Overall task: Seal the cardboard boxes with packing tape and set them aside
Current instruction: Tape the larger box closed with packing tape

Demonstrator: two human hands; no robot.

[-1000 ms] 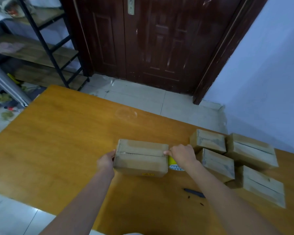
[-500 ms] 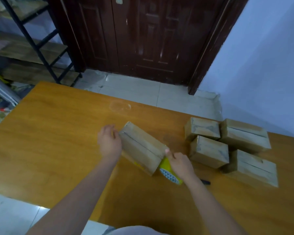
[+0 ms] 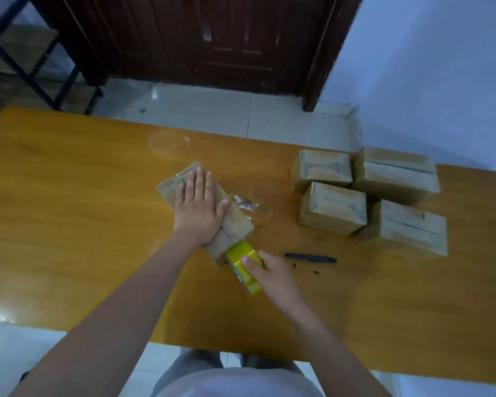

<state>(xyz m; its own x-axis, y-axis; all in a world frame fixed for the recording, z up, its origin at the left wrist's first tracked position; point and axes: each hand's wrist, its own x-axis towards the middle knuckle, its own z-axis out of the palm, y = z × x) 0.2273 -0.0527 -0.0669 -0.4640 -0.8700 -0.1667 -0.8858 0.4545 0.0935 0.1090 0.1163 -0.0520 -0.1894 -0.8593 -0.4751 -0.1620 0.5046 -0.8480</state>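
Pressing flat on the box [image 3: 212, 207] at the centre of the frame, the left hand [image 3: 198, 207] lies palm down with its fingers straight and close together, the thumb splayed toward the right. That looks meant to pin the flaps shut and keep the box from sliding on the table [image 3: 69, 213] while tape goes on. The box sits diagonally, its near end pointing to the lower right.

Just below that near end, the right hand [image 3: 269, 275] grips the yellow tape roll [image 3: 244, 266], thumb across its outer band and fingers curled behind it. The roll touches or nearly touches the box's end, which suggests a strip is being drawn along the seam, though the tape itself is too clear to make out. A crumpled shiny scrap [image 3: 244, 202] lies beside the box on its right.

A dark pen [image 3: 310, 258] rests on the table right of the roll. At the right of the frame four more boxes [image 3: 367, 193] stand clustered together, well apart from the one being worked, probably the set-aside pile.
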